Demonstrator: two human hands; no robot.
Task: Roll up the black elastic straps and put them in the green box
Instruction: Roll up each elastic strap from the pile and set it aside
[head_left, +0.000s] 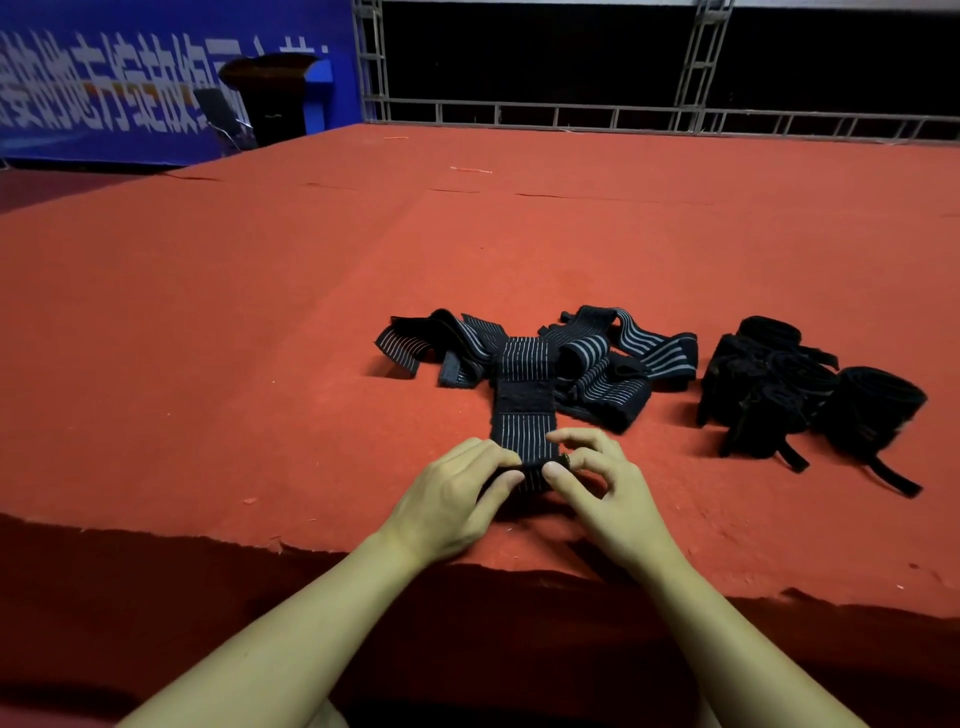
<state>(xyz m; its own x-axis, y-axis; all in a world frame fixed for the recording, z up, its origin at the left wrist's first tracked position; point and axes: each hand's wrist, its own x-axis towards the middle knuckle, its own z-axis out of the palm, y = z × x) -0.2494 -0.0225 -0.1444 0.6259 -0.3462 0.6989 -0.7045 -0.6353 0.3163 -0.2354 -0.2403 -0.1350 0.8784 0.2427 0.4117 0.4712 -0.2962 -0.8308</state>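
At the upper left of the frame we see a blue banner with white lettering and a dark lectern in front of it, both well beyond the red carpet that covers the whole working surface. Moving toward the lower centre, our left hand comes in from the bottom, fingers curled and thumb pressed against the near end of a striped strap. That strap runs straight up the frame from the hands into the loose pile of unrolled straps just above centre. Our right hand meets it from the other side, thumb and forefinger pinched on the same near end, the other fingers half bent and raised off the cloth. Between the two hands a small tight coil seems to be forming, so we judge the rolling of this strap to be only just begun. At the right of the frame, well apart from the pile, lies a cluster of dark rolled bundles with loose tails on the carpet, most likely straps already rolled. No green box shows anywhere in the frame. The next move, as we judge it, calls for both thumbs to keep the coil snug while the fingers walk it up the strap, with its edges kept square.
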